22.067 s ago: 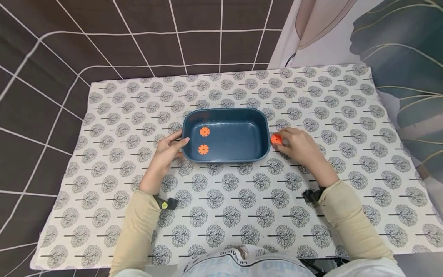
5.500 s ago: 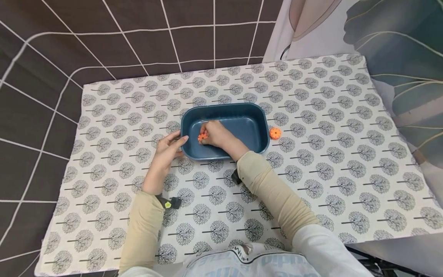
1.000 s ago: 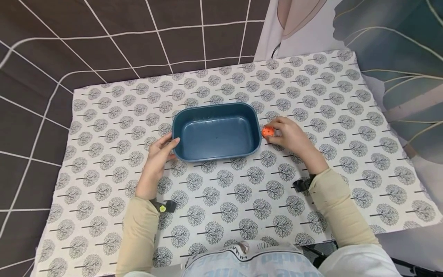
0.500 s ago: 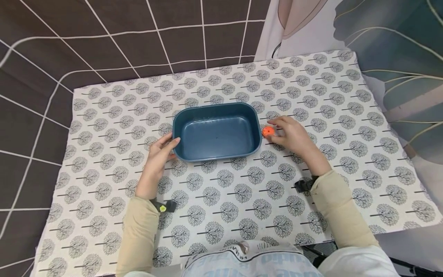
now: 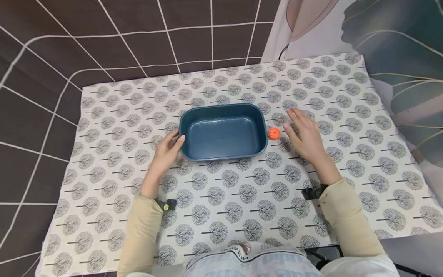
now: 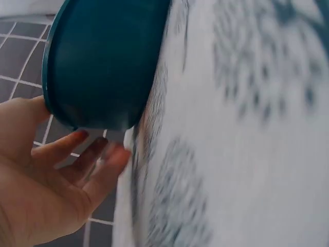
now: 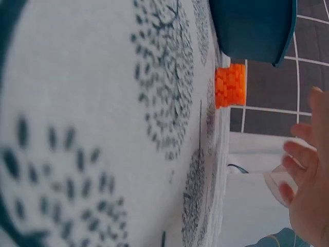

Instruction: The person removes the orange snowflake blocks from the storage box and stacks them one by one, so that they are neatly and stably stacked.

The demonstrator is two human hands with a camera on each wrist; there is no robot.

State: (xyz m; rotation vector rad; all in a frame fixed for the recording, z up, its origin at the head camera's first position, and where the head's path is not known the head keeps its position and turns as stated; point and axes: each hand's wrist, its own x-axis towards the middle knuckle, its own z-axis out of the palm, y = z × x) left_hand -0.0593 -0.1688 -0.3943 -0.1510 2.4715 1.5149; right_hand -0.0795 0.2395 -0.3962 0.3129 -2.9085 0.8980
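Note:
A dark blue-green plastic basin [image 5: 223, 136] lies on the cloth, its inside bare. My left hand [image 5: 165, 154] is at its left end, the thumb over the rim and the fingers outside the wall. Seen from the left wrist, the fingers [image 6: 105, 177] curl close to the basin's end wall. Just off the basin's right end, a stack of orange notched discs [image 5: 274, 133] stands on the cloth; the right wrist view shows several layers in the stack [image 7: 230, 86]. My right hand [image 5: 306, 136] is to the right of the stack, fingers spread, holding nothing.
The table is covered by a white cloth [image 5: 228, 207] with a tree print. A dark curtain with white grid lines [image 5: 138, 38] hangs along the back and left. Patterned fabric [image 5: 408, 77] hangs at the right.
Two discs lay in the basin 22.1 s ago; 5.5 s ago my right hand pinched one there. Since holding the stack a second ago, it has let go and drawn back right.

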